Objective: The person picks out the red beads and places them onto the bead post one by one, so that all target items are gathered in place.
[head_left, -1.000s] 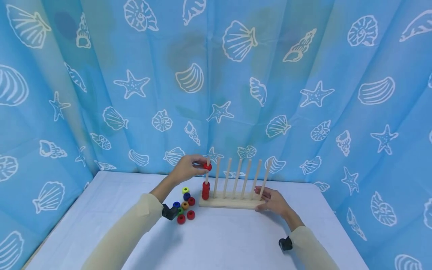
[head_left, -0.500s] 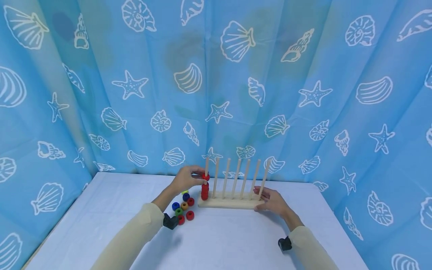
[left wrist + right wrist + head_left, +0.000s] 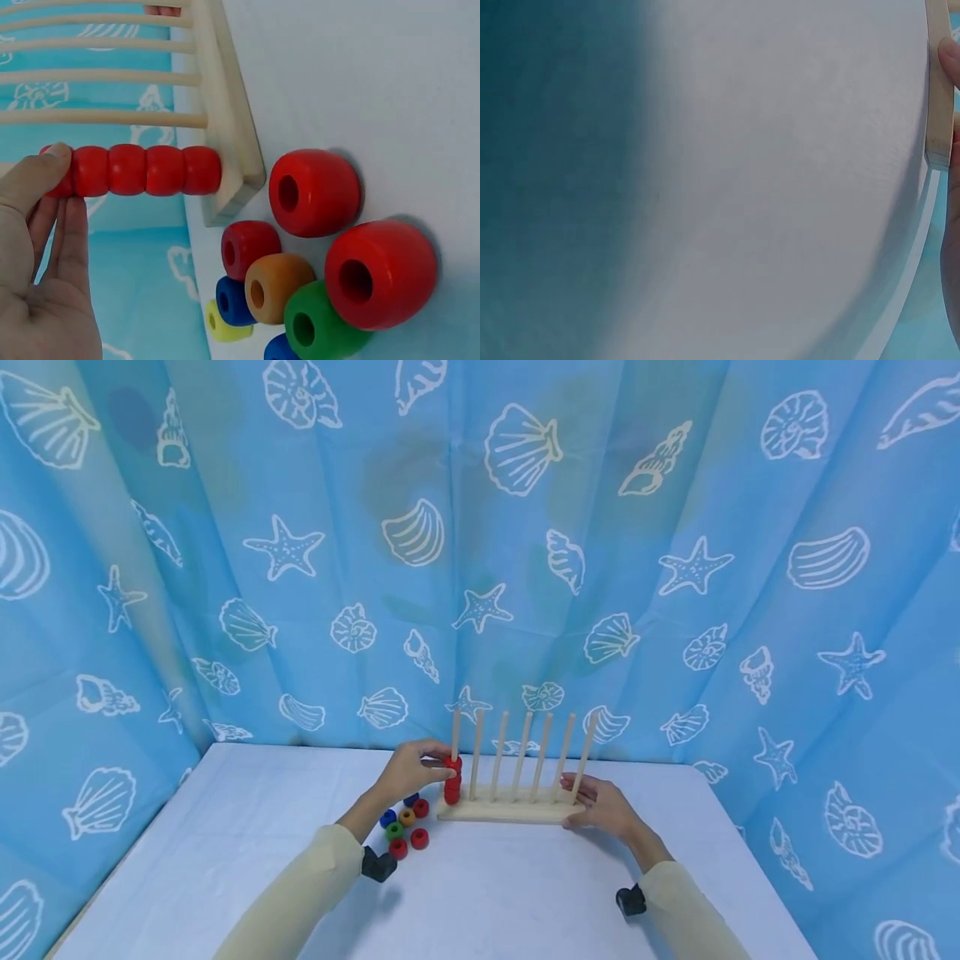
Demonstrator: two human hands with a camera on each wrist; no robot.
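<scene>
A wooden peg rack (image 3: 510, 812) with a row of upright pegs stands on the table. My left hand (image 3: 405, 775) pinches a red bead (image 3: 66, 186) between thumb and fingers on the leftmost peg. That bead is partly hidden by the thumb and sits at the top of a column of red beads (image 3: 127, 169) reaching down to the base. At the rack's other end, my right hand (image 3: 606, 810) grips the base, thumb in front and fingers behind. In the right wrist view only the edge of the right hand (image 3: 951, 247) shows, beside the base end (image 3: 939, 127).
Loose beads lie left of the rack: two bright red beads (image 3: 315, 193), a darker red bead (image 3: 250, 251), an orange bead (image 3: 277, 289), a green bead (image 3: 315, 322), blue beads (image 3: 235, 301) and a yellow bead (image 3: 225, 324). A blue shell-print curtain (image 3: 480, 543) hangs behind the white table (image 3: 487, 893).
My left hand has slid the red bead down the leftmost peg, from near its top onto the red beads below. The right hand has kept its grip on the rack's base.
</scene>
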